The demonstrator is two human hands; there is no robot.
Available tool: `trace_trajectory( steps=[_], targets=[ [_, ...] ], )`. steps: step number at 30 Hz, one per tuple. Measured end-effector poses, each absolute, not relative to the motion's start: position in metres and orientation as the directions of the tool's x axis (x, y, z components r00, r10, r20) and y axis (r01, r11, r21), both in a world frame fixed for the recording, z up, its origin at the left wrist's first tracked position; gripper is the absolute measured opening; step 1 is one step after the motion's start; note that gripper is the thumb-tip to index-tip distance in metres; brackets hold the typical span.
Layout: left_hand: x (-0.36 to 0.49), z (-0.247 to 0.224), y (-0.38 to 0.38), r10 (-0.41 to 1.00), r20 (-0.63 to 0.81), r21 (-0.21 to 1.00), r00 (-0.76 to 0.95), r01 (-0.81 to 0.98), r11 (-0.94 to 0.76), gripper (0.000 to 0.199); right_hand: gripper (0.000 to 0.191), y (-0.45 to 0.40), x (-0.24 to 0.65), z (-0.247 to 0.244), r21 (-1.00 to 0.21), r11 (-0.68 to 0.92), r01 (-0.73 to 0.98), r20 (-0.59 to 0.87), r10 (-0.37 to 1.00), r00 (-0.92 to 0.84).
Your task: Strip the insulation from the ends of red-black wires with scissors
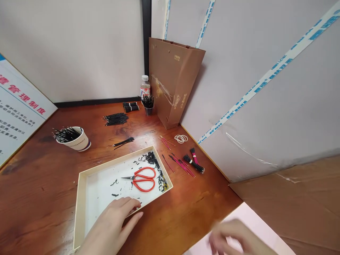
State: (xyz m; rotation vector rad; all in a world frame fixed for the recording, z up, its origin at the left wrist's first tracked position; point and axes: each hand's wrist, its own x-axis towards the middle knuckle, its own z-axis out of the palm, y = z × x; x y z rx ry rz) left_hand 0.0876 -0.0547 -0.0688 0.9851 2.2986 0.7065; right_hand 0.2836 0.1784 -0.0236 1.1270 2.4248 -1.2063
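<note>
My left hand point(111, 223) lies flat at the near rim of a shallow cream tray point(117, 163), its fingertips over the tray's white floor and holding nothing. Red-handled scissors point(140, 179) rest in the tray, a little beyond my fingers, among black wire clippings point(154, 161). My right hand point(233, 237) is blurred by motion past the table's front edge, above a pale pink sheet point(249, 223), and nothing shows in it.
Black wire bundles point(115, 119) lie on the wooden table point(39, 184), with red-and-black wires point(183, 164) and rubber bands point(181, 139) nearby. A paper cup of wires point(73, 139), a plastic bottle point(145, 86) and a brown paper bag point(172, 79) stand behind.
</note>
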Motion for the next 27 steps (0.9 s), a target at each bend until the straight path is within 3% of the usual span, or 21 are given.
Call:
trace_trajectory(
  steps=[1,3,5,8,12,13,14,15,17,19,21,24,27],
  targets=[
    [0.088,-0.067,-0.055,0.756,-0.247,0.649,-0.607,0.476,0.594,0.029,0.029,0.182,0.262,-0.022,-0.670,0.465,0.578,-0.403,0.426,-0.810],
    [0.087,-0.063,-0.055,0.745,-0.217,0.673,-0.631,0.456,0.583,0.030,0.021,0.185,0.214,-0.027,-0.660,0.600,0.452,-0.109,0.520,-0.848],
    [0.086,-0.058,-0.056,0.730,-0.181,0.711,-0.659,0.425,0.560,0.031,0.008,0.183,0.171,-0.039,-0.462,0.726,0.510,-0.120,0.519,-0.847],
    [0.083,-0.055,-0.057,0.677,-0.089,0.781,-0.731,0.371,0.503,0.030,0.013,0.178,0.141,-0.052,-0.376,0.748,0.547,-0.184,0.518,-0.835],
    [0.081,-0.053,-0.056,0.486,-0.043,0.888,-0.873,0.189,0.418,0.028,0.016,0.173,0.151,-0.037,-0.385,0.726,0.570,-0.155,0.558,-0.815],
    [0.081,-0.052,-0.055,0.430,-0.073,0.919,-0.900,0.107,0.380,0.027,0.015,0.168,0.155,-0.029,-0.420,0.721,0.551,-0.115,0.560,-0.821],
    [0.081,-0.050,-0.054,0.396,-0.111,0.945,-0.912,0.025,0.325,0.027,0.015,0.161,0.158,-0.023,-0.542,0.699,0.466,-0.010,0.549,-0.835],
    [0.081,-0.047,-0.053,0.358,-0.145,0.965,-0.923,-0.051,0.259,0.028,0.014,0.151,0.158,-0.017,-0.649,0.688,0.326,0.069,0.480,-0.875],
    [0.081,-0.041,-0.051,0.317,-0.171,0.982,-0.933,-0.136,0.129,0.029,0.014,0.126,0.155,-0.012,-0.765,0.640,0.071,0.081,0.205,-0.976],
    [0.080,-0.036,-0.051,0.266,-0.201,0.979,-0.943,-0.183,0.091,0.025,0.013,0.103,0.146,-0.014,-0.821,0.571,-0.028,0.038,0.006,-0.999],
    [0.077,-0.033,-0.052,0.184,-0.193,0.980,-0.964,-0.180,0.088,0.019,0.012,0.091,0.135,-0.019,-0.846,0.528,-0.072,0.025,-0.095,-0.995],
    [0.072,-0.034,-0.056,0.114,-0.125,0.975,-0.986,-0.100,0.201,0.017,0.014,0.097,0.117,-0.030,-0.768,0.634,-0.089,-0.023,-0.167,-0.986],
    [0.066,-0.041,-0.059,0.198,-0.101,0.899,-0.975,-0.004,0.439,0.018,0.007,0.118,0.099,-0.041,-0.486,0.874,-0.022,-0.144,-0.105,-0.984]
  ],
)
